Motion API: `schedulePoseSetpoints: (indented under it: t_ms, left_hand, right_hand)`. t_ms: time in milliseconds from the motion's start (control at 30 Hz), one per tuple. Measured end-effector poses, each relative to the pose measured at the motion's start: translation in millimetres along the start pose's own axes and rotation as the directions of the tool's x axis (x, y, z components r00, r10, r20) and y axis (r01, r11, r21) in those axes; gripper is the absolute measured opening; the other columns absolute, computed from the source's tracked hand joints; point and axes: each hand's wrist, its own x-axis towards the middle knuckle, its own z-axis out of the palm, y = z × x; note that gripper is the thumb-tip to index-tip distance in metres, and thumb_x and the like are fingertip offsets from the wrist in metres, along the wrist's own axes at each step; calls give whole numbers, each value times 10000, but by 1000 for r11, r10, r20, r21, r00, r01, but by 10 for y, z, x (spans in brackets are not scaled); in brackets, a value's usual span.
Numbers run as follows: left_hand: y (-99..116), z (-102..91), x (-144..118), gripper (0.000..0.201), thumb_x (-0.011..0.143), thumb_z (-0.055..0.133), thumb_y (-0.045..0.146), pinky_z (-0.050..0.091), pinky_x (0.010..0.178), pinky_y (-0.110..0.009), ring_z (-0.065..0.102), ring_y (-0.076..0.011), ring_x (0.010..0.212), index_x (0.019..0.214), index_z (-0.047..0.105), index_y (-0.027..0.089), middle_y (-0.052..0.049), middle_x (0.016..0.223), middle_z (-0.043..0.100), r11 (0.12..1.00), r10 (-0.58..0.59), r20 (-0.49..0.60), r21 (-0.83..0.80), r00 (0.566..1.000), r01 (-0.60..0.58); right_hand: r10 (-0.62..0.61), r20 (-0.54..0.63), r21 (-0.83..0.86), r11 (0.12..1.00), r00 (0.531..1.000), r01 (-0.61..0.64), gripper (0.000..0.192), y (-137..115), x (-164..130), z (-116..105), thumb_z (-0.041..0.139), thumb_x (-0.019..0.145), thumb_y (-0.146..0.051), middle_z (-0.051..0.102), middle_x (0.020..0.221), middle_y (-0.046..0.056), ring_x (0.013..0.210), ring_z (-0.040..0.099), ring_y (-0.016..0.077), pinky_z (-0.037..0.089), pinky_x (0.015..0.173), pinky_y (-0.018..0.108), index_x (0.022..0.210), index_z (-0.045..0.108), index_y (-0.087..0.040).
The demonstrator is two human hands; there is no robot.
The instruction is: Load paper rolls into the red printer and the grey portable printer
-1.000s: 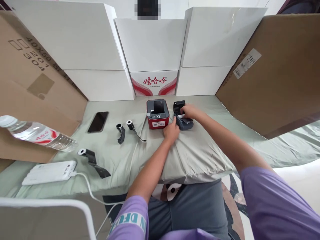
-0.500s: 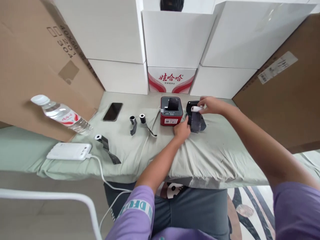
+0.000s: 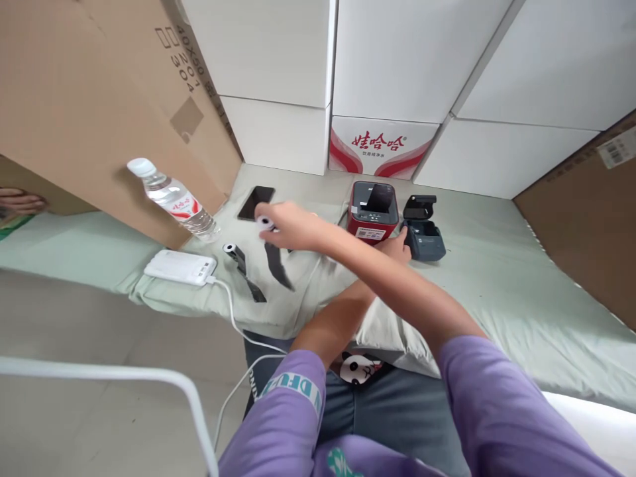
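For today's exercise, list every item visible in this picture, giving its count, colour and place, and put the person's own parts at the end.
Paper roll: one, white, in right hand.
Dark printer: one, grey-black, lid open, beside the red one.
Red printer: one, red and grey, table's far side.
Used rolls: two or more, black strips trailing, on the cloth.
Phone: one, black, far left.
Power bank: one, white, cabled, left edge.
Water bottle: one, clear, against cardboard.
Boxes: several, white, behind.
Right hand: crosses over left arm.
Left hand: touching dark printer.
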Motion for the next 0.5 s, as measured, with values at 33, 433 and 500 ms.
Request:
schedulePoseSetpoints:
  t_ms: [33, 433, 500]
  left_hand:
    - [-5, 8, 6, 640, 981, 453, 286, 551, 863, -356, 731, -269, 997, 1617, 378, 291, -93, 1084, 782, 1000, 19, -8, 5, 1000, -19]
    - [-57, 103, 81, 623, 980, 383, 300, 527, 846, -365, 716, -262, 975, 1602, 403, 281, -91, 1053, 771, 997, 72, -31, 19, 997, -71]
    - [-64, 124, 97, 623, 982, 384, 307, 525, 845, -366, 715, -265, 967, 1605, 399, 291, -91, 1047, 770, 997, 70, -30, 31, 997, -69]
  right_hand:
    - [17, 71, -82, 997, 997, -11, 246, -55, 160, 179, 678, 885, -255, 750, 1096, 61, 1050, 709, 269, 539, 929, 434, 1127, 698, -214]
    - [128, 334, -438, 898, 934, 34, 384, -323, 821, 675, 614, 945, -384, 694, 1305, 198, 1315, 561, 386, 439, 1079, 533, 1206, 709, -118]
    - [74, 367, -463, 879, 927, 113, 358, -421, 867, 806, 637, 939, -377, 721, 1268, 179, 1301, 578, 373, 380, 1125, 554, 1187, 715, -131]
